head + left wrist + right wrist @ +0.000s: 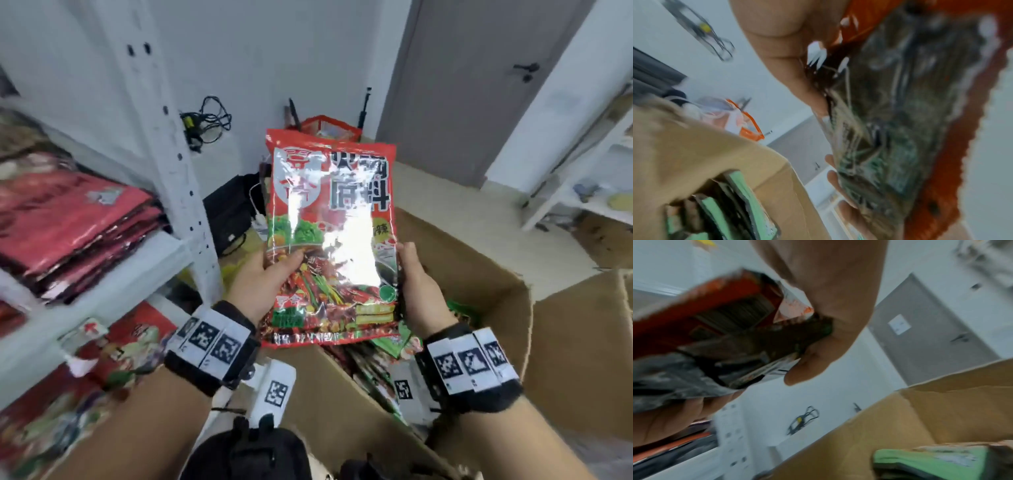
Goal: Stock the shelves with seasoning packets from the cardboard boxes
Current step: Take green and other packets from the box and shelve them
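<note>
Fingers of both hands are curled round one red seasoning packet (330, 240), held up over the open cardboard box (493, 308). Left hand (263, 281) grips the packet's lower left edge w/ thumb across the front; left wrist view shows fingertips (833, 177) wrapped behind the back face. Right hand (416, 281) pinches the lower right edge, thumb in front, rest behind.

Packet is upright, printed face toward the person, clear of the box. May be more than one stacked together; can't tell.

Handling, as a guess: glossy film w/ strong glare, so prob. slippery. Soft pouch, it'll flop if held by one corner. Moderate weight. Best hold is where it is now: both side edges, low down, or flat under the base. Avoid the sealed top strip alone.

Near, below the hands, more packets (370, 370) stand on edge in the box, green and red. Left, near: white shelf (102, 274) w/ a stack of red packets (68, 219) on the middle level, more packets on the level below. Far: red basket (329, 128) by the wall, grey door (479, 85) to the right.

Next step likely: swing left and lay the packet on the shelf stack.
</note>
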